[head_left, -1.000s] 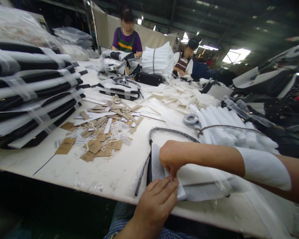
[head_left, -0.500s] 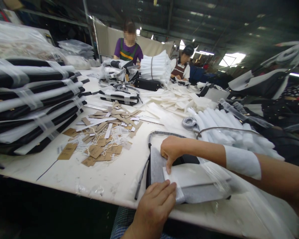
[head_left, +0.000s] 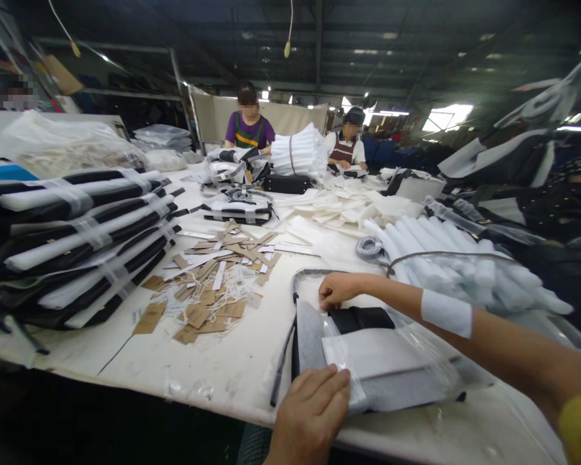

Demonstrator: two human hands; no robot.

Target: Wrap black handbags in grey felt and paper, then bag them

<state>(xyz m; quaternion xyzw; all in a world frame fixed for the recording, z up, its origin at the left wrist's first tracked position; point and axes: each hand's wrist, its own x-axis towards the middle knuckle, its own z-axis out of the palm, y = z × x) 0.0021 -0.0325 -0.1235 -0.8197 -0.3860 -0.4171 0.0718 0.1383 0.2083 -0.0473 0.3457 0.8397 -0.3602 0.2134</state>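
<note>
A flat grey-and-black bag (head_left: 392, 391) lies before me at the table's near edge, its dark handle (head_left: 297, 279) looped out at the back left. White sheet padding (head_left: 368, 352) covers part of it, and a clear plastic strip (head_left: 341, 361) crosses its left side. My left hand (head_left: 314, 410) lies flat on the near left part of the bag, fingers extended over the strip's lower end. At the bag's far side, my right hand (head_left: 336, 290) is closed, fingertips pinched at the strip's upper end. A black piece (head_left: 363, 318) shows just below my right wrist.
Wrapped bags (head_left: 87, 252) are stacked at left. Cardboard tags (head_left: 208, 313) with strings lie in a heap at mid-table. White foam rolls (head_left: 455, 258) and a coil of clear tubing (head_left: 368, 247) are at right. Two people (head_left: 249, 126) work across the table.
My right hand has drawn back from pressing its thumb on the white padding to the bag's far edge. My left hand stays on the bag. The camera view has tilted up.
</note>
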